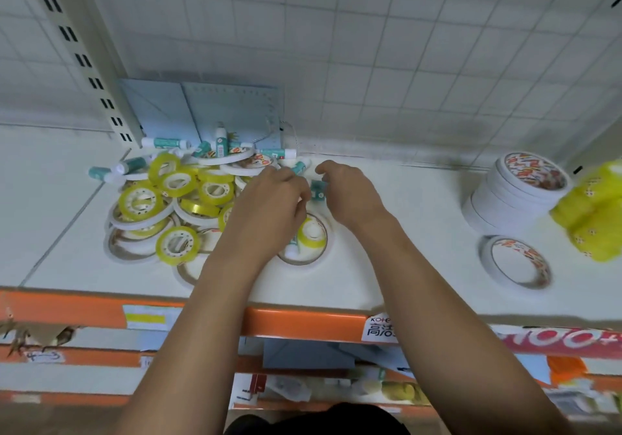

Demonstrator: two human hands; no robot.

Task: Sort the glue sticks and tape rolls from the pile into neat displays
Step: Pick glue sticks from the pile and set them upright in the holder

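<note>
A pile of yellow tape rolls (178, 182), flat white tape rolls (134, 222) and teal-and-white glue sticks (165, 142) lies on the white shelf (387, 266), left of centre. My left hand (269, 205) reaches over the pile's right edge with its fingers curled; what it holds is hidden. My right hand (350, 192) is beside it, fingers curled at a small teal glue stick (317, 193) that shows between both hands. A yellow roll (314, 231) lies inside a white ring just below my left hand.
A neat stack of white tape rolls (515, 192) stands at the right, one loose white roll (515, 263) in front of it. A blurred yellow pack (592, 212) sits at the far right. Blue ruler packs (202, 108) lean on the back wall. The orange shelf edge (303, 323) runs below.
</note>
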